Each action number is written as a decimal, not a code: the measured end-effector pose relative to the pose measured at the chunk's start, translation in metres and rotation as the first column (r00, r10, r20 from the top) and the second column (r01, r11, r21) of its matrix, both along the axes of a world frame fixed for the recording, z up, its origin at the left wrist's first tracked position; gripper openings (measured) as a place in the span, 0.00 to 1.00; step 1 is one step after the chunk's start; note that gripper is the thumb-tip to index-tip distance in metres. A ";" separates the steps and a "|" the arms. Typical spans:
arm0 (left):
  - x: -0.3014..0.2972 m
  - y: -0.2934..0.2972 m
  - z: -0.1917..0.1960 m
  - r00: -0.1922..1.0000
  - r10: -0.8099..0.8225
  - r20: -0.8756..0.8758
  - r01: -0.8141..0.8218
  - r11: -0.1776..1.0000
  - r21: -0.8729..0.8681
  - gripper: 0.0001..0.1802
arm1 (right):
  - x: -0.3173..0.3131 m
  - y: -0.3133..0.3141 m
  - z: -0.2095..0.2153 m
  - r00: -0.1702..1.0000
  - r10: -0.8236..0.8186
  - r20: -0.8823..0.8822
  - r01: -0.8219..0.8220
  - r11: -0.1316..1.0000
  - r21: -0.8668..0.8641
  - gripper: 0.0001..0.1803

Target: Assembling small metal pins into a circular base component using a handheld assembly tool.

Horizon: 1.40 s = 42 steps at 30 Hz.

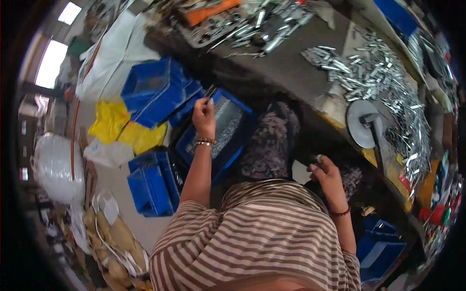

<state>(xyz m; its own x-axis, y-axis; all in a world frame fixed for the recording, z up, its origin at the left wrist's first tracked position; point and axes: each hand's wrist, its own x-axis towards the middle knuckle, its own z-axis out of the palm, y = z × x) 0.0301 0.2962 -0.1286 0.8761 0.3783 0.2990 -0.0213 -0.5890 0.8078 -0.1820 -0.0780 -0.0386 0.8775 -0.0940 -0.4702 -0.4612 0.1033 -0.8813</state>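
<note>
My left hand (204,119) is raised over the blue bin (236,156) beside my leg, its fingers closed on a small dark metal piece (210,91). Many small silvery parts (224,119) lie inside that bin. Close to my right knee, my right hand (327,177) has its fingers bent together. A small shiny spot shows at its fingertips, too blurred to name.
Blue bins (154,85) are stacked at the left by yellow bags (109,119); more blue bins (153,186) stand on the floor. On the workbench (296,72) lie heaped metal parts (369,65) and a round metal disc (361,123). White sacks (114,53) stand far left.
</note>
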 end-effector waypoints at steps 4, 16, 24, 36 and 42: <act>0.017 -0.123 0.117 0.894 -0.396 0.211 0.431 0.889 -0.157 0.11 | -0.003 -0.002 -0.006 0.999 0.039 0.038 -0.040 0.999 0.006 0.13; 0.080 -0.285 0.153 0.585 -0.811 -0.024 0.626 0.433 0.648 0.11 | -0.027 -0.021 0.021 0.993 -0.065 0.103 0.071 0.996 -0.061 0.12; 0.049 -0.275 0.162 0.546 -0.834 -0.080 0.745 0.439 0.503 0.08 | -0.052 -0.079 0.062 0.947 -0.072 0.313 0.185 0.919 -0.348 0.15; -0.010 -0.296 0.175 0.422 -0.898 0.123 0.537 0.138 -0.832 0.10 | 0.029 -0.227 0.070 0.958 -0.073 0.278 0.235 -0.360 -0.903 0.03; -0.034 -0.302 0.150 0.280 -0.960 0.016 0.700 0.193 -0.688 0.12 | 0.012 -0.233 0.057 0.989 -0.001 0.147 0.137 -0.361 -0.923 0.04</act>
<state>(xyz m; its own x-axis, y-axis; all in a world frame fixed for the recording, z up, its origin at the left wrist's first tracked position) -0.0035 -0.0059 0.0215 0.7067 -0.7069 -0.0293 0.1125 0.0713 0.9911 -0.1695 -0.3108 0.0180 0.8295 -0.4058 0.3837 -0.4899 -0.8586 0.1511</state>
